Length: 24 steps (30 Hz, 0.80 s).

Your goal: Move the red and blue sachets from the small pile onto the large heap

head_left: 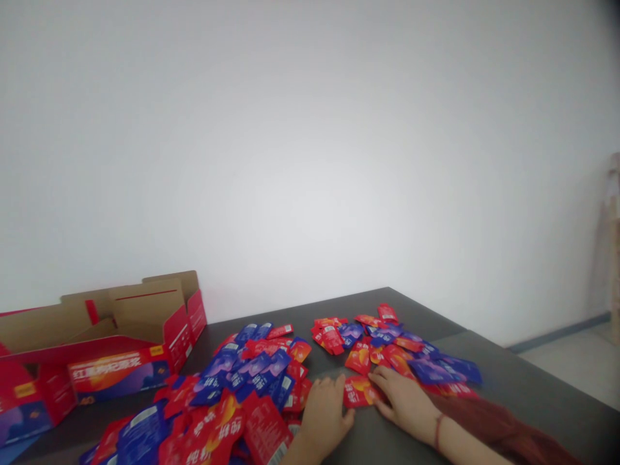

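A red sachet [357, 392] with an orange print and white lettering lies on the dark table between my two hands. My left hand [325, 416] rests at its left end, fingers together and thumb below, closed about that edge. From the other side, my right hand [404, 402] has its fingertips and thumb on the right end. Just beyond both hands spreads a pile of red and blue sachets [382, 336]. Left of my left hand, a larger heap of red and blue sachets [261, 365] reaches toward the front edge of the view.
Open red cardboard boxes [121, 373] with brown insides stand on the left of the table. The dark table [513, 374] meets a white wall [310, 161] behind it. Its right edge drops to a pale floor [571, 355].
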### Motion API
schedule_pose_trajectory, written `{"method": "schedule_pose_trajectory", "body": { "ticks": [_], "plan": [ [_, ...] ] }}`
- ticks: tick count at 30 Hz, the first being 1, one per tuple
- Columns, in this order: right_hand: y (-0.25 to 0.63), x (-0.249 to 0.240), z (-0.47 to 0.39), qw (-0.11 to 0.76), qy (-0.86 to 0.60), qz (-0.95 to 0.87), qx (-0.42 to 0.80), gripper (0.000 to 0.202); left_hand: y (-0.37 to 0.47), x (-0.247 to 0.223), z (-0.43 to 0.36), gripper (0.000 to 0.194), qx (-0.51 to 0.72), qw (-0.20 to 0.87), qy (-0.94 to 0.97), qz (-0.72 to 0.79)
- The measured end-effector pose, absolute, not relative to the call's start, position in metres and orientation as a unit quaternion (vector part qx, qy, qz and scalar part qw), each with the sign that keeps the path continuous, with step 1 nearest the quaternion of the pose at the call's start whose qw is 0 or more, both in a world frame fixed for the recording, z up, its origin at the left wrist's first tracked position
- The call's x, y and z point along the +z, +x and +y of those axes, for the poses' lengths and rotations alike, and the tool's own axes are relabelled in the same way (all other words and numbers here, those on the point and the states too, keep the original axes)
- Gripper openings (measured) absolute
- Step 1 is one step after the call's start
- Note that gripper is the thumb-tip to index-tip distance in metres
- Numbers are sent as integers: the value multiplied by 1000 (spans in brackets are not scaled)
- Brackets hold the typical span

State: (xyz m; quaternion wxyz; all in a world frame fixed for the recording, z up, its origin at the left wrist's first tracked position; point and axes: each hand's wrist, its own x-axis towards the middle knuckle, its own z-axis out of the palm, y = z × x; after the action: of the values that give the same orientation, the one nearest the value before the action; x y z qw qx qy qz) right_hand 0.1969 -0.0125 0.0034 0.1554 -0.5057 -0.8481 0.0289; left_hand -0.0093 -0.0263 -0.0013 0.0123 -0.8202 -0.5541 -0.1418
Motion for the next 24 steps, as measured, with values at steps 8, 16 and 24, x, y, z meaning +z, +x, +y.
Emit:
{"method": "schedule_pose_trajectory", "body": {
  "ticks": [8,16,24],
  "plan": [
    [212,3,-2,232,-495,-832,90,44,-11,1,-21,35,-231,-46,-800,-552],
    [227,-8,18,401,-495,-750,175,30,-10,-13,-5,16,-304,-259,-726,-560],
    [195,-2,-14,354,-474,-800,94,18,-18,4,-28,34,-241,-157,-840,-459]
  ]
}}
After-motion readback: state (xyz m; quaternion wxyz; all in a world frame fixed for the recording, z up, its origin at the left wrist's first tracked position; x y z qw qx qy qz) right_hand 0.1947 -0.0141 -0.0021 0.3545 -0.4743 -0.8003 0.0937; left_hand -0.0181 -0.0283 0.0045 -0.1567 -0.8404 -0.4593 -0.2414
